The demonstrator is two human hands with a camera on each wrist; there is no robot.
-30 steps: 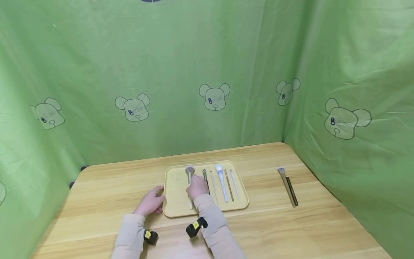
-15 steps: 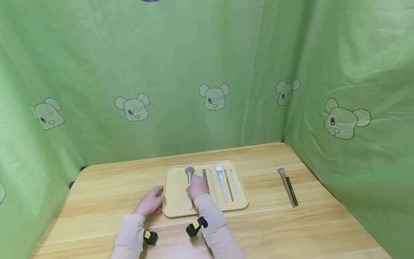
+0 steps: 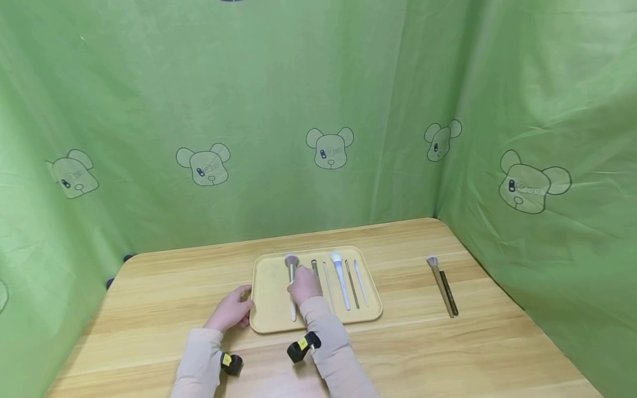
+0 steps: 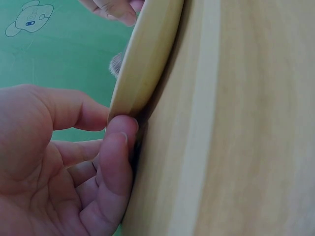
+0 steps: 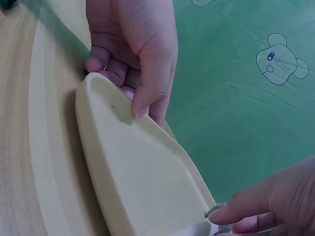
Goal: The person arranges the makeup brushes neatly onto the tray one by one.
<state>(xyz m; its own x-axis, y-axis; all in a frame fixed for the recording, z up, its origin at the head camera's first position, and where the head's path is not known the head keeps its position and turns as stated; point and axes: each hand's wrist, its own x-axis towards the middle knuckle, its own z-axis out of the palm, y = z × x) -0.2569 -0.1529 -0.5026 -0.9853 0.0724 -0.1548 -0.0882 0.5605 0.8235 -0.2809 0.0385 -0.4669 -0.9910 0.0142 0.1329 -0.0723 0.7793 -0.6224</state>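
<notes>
A pale yellow tray (image 3: 271, 327) lies on the table, its left rim held by my left hand (image 3: 231, 310). In the left wrist view, that thumb presses the rim while the fingers curl beneath the edge. My right hand (image 3: 305, 286) pinches a large makeup brush (image 3: 292, 261) near its metal collar. The brush lies lengthwise in the tray, fluffy grey head toward the far side, and the fingers hide part of its handle. Just right of this hand, a dark-handled brush (image 3: 315, 266) is partly covered by it.
Further right in the tray sit a white-and-blue brush (image 3: 340, 276), a thin brown brush (image 3: 353, 286) and thin pale ones. A brown brush (image 3: 440, 284) and a dark slim stick (image 3: 449, 294) lie on the table's right side. Green curtain (image 3: 259, 199) surrounds the table.
The right hand has shifted very slightly away from the person along the brush. The left hand, tray and other brushes stay where they were.
</notes>
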